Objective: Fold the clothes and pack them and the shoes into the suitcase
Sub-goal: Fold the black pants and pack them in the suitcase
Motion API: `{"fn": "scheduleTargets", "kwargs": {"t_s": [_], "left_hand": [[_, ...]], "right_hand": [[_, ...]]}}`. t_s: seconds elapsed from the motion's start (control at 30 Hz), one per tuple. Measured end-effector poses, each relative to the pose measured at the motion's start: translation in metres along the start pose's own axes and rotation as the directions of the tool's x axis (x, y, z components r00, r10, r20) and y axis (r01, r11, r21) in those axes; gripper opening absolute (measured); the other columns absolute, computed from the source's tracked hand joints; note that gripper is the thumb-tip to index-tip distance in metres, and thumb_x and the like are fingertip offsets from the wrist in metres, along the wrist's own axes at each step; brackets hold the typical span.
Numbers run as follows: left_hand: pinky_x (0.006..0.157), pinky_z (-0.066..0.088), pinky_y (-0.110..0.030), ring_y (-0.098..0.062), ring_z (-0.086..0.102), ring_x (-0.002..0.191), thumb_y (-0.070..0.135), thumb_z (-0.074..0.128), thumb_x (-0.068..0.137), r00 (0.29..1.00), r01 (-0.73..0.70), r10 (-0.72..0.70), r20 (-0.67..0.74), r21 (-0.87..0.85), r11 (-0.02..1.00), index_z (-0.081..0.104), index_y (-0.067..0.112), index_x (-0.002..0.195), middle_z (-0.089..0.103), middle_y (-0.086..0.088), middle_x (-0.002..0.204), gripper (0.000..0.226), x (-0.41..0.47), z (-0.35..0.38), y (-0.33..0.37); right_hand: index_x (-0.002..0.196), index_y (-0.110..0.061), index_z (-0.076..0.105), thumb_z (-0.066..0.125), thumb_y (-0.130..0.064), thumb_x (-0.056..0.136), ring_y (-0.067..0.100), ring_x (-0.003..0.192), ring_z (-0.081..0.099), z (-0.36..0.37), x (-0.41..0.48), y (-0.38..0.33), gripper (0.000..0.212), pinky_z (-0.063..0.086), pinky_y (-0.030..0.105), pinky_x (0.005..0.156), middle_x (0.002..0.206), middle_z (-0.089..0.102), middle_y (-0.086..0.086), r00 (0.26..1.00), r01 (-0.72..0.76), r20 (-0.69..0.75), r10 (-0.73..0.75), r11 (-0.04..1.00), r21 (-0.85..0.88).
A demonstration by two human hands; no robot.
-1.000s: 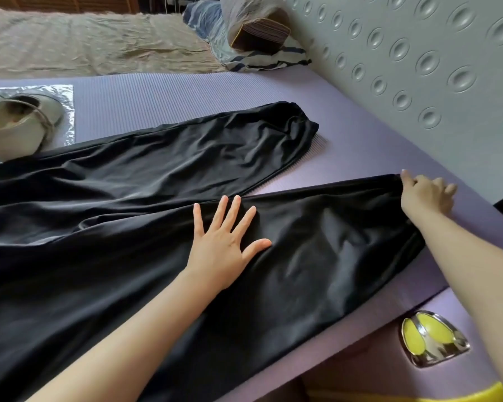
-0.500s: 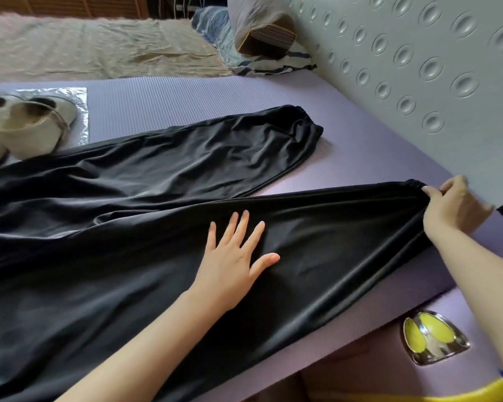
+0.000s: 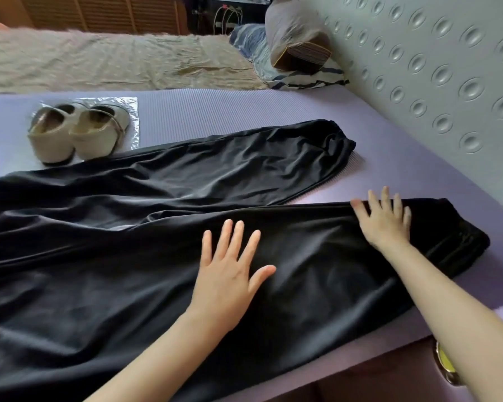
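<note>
Ok so we're at the very start of the folding bit, I'd say. The black pants [image 3: 157, 256] are spread out lengthwise on the purple mat [image 3: 244, 117], with the 2 legs splayed apart in a V. Both hands lie flat on the nearer leg with fingers spread, gripping nothing: the left hand [image 3: 227, 282] presses around mid-leg, and the right hand [image 3: 386, 227] is further along, just short of that leg's cuff [image 3: 462, 242]. It looks like smoothing before the 1st fold. The shoes [image 3: 76, 134] sit as a pair on a foil sheet [image 3: 132, 111] just beyond the pants' far leg, heels almost touching the fabric, not packed yet. I can't pick out a suitcase for sure from here. My guess for the next move is bringing 1 leg over onto the other, which means swapping flat palms for a real pinch at the cuff and seam. That fabric looks slinky, so it'll probably slide and bunch if it's only pushed.
</note>
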State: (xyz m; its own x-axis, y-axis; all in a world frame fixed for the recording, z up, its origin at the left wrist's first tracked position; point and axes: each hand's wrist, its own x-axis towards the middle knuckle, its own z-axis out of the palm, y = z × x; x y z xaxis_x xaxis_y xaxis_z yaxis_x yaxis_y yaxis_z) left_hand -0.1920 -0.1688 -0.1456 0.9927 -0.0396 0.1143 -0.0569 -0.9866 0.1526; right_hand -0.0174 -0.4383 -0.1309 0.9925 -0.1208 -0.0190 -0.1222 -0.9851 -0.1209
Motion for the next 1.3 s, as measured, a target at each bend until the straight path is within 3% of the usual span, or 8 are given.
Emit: {"fn": "scheduleTargets", "kwargs": {"t_s": [0.23, 0.4, 0.53, 0.7, 0.83, 0.97, 1.13, 1.3], "left_hand": [[0.106, 0.016, -0.053, -0.030, 0.038, 0.134, 0.064, 0.008, 0.094, 0.994, 0.079, -0.081, 0.071, 0.031, 0.996, 0.046, 0.025, 0.138, 0.044, -0.008, 0.144, 0.070, -0.019, 0.012, -0.021], [0.097, 0.040, -0.053, -0.028, 0.048, 0.128, 0.056, 0.007, 0.097, 0.995, 0.097, -0.098, 0.016, 0.007, 0.995, 0.057, 0.019, 0.129, 0.054, -0.010, 0.134, 0.069, -0.020, -0.001, -0.029], [0.101, 0.036, -0.050, -0.028, 0.045, 0.130, 0.050, 0.028, 0.089, 0.994, 0.088, -0.091, -0.054, -0.066, 0.994, 0.059, 0.016, 0.126, 0.055, -0.011, 0.134, 0.059, -0.022, -0.012, -0.041], [0.113, 0.017, -0.041, -0.023, 0.031, 0.139, 0.047, 0.027, 0.090, 0.952, 0.147, -0.208, -0.226, -0.258, 0.955, 0.053, 0.017, 0.132, 0.045, -0.007, 0.143, 0.058, -0.029, -0.047, -0.099], [0.114, 0.016, -0.045, -0.025, 0.026, 0.141, 0.026, 0.054, 0.094, 0.904, 0.249, -0.327, -0.274, -0.282, 0.926, 0.053, 0.014, 0.132, 0.040, -0.012, 0.146, 0.040, -0.034, -0.070, -0.167], [0.115, 0.009, -0.044, -0.022, 0.017, 0.144, 0.025, 0.048, 0.097, 0.870, 0.375, -0.445, -0.215, -0.297, 0.878, 0.047, 0.016, 0.138, 0.031, -0.009, 0.151, 0.042, -0.038, -0.082, -0.226], [0.116, 0.002, -0.043, -0.019, 0.005, 0.146, 0.032, 0.039, 0.100, 0.874, 0.431, -0.472, -0.115, -0.264, 0.863, 0.032, 0.021, 0.146, 0.021, -0.005, 0.156, 0.048, -0.032, -0.080, -0.263], [0.115, 0.009, -0.049, -0.026, 0.017, 0.143, 0.028, 0.037, 0.100, 0.828, 0.513, -0.541, -0.149, -0.192, 0.837, 0.035, 0.013, 0.143, 0.033, -0.011, 0.150, 0.046, 0.000, -0.087, -0.320]], "right_hand": [[0.152, -0.022, -0.006, 0.006, -0.061, 0.092, 0.025, 0.146, -0.013, 0.004, -0.011, -0.005, 0.073, -0.007, 0.047, 0.118, 0.159, -0.012, 0.006, 0.997, 0.001, 0.081, 0.001, 0.999, -0.035], [0.153, -0.020, 0.000, 0.017, -0.055, 0.097, 0.024, 0.146, -0.013, -0.009, -0.034, -0.041, 0.068, -0.009, 0.043, 0.116, 0.158, -0.016, 0.006, 0.994, 0.112, -0.019, -0.111, 0.992, 0.060], [0.151, -0.019, 0.017, 0.028, -0.050, 0.099, 0.025, 0.146, -0.004, -0.012, -0.055, -0.090, 0.062, -0.003, 0.041, 0.117, 0.160, -0.004, 0.009, 0.983, 0.176, 0.007, -0.181, 0.966, 0.190], [0.145, -0.020, 0.036, 0.034, -0.048, 0.099, 0.020, 0.146, 0.005, -0.019, -0.081, -0.159, 0.054, 0.003, 0.036, 0.115, 0.158, 0.015, 0.007, 0.921, 0.351, 0.072, -0.382, 0.897, 0.269], [0.144, -0.022, 0.039, 0.036, -0.046, 0.099, 0.017, 0.146, 0.006, -0.020, -0.097, -0.223, 0.051, 0.003, 0.033, 0.114, 0.158, 0.017, 0.001, 0.840, 0.482, 0.110, -0.532, 0.824, 0.298], [0.143, -0.023, 0.040, 0.037, -0.042, 0.100, 0.017, 0.145, 0.007, -0.013, -0.099, -0.285, 0.047, 0.004, 0.036, 0.115, 0.158, 0.018, -0.002, 0.783, 0.553, 0.127, -0.610, 0.774, 0.309], [0.145, -0.023, 0.037, 0.042, -0.030, 0.100, 0.018, 0.145, 0.009, -0.007, -0.077, -0.345, 0.045, 0.005, 0.039, 0.116, 0.157, 0.021, -0.004, 0.772, 0.561, 0.137, -0.621, 0.766, 0.313], [0.147, -0.024, 0.032, 0.050, -0.026, 0.098, 0.022, 0.145, 0.012, 0.007, -0.051, -0.397, 0.052, 0.009, 0.041, 0.115, 0.157, 0.021, -0.002, 0.766, 0.561, 0.175, -0.619, 0.776, 0.290]]}}
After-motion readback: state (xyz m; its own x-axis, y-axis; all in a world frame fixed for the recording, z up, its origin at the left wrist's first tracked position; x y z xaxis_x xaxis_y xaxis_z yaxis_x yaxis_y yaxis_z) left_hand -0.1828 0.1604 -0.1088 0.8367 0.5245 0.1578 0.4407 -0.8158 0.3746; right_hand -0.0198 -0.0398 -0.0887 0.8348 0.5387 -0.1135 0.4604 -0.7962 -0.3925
